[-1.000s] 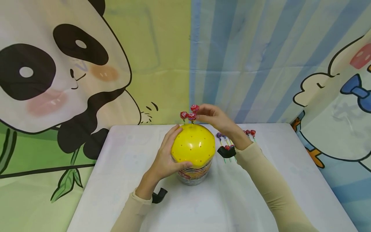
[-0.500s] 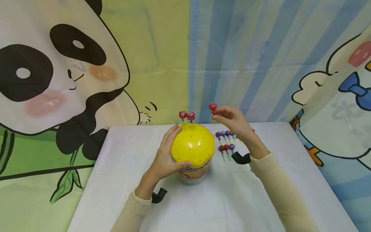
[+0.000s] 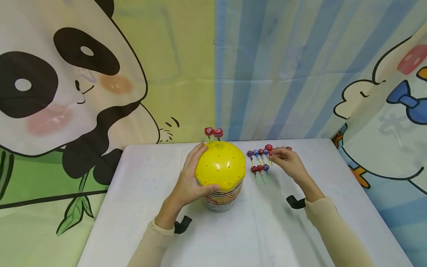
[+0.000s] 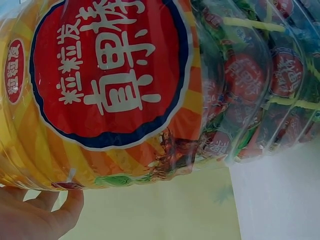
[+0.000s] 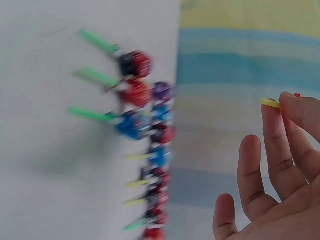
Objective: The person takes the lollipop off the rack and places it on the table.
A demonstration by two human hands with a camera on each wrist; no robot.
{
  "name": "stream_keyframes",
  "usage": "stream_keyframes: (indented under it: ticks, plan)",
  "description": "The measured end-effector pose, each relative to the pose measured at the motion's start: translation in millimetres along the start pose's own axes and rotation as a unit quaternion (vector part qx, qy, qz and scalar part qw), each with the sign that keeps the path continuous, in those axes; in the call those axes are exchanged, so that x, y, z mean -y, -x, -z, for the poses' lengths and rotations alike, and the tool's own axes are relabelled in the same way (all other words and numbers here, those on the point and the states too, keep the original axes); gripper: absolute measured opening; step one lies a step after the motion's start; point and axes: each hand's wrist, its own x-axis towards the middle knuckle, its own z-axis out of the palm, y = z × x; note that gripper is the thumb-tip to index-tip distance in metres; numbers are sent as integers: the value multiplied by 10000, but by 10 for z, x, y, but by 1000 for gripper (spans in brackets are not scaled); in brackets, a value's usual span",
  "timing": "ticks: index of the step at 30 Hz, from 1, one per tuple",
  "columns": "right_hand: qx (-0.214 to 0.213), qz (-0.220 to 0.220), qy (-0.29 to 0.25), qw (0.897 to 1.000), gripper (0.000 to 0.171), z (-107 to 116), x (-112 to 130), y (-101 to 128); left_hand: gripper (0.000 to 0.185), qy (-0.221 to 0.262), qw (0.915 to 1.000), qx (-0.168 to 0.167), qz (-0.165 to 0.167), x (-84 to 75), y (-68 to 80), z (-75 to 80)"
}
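Left hand (image 3: 188,181) was wrapped around the side of the lollipop tub (image 3: 221,198), fingers curled on its yellow dome lid (image 3: 220,165), gripping it. Tub stood upright mid-table (image 3: 140,200); the left wrist view showed its clear wall (image 4: 240,85) packed with wrapped lollipops, palm under the label. Two red lollipops (image 3: 213,132) stood stuck in the holes at the far top of the lid.

Right hand (image 3: 288,163) was low over the table just right of the tub, thumb and forefinger pinching a red lollipop (image 3: 268,148) by its stick; the right wrist view showed the stick end (image 5: 270,103) in the fingertips. It sat at the edge of the loose lollipops (image 3: 259,161) lying in rows on the table, heads away from the person, between tub and hand. Panda backdrop (image 3: 66,85) hung behind.
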Motion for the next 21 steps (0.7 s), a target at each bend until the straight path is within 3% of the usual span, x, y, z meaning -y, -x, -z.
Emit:
stream_keyframes:
  ticks: [10,15,21]
  plan:
    - [-4,-858,776,9933,30,-74,-621,23,102,-10,10000,0,-8,1,-6,10]
    - [96,-1222,1091,9864,25,-130,-750,17,102,-31,10000,-4,30,-17,-7,13]
    - [42,-1132,1265,9855,23,-170,-789,23,102,-43,10000,2,23,-16,-7,9]
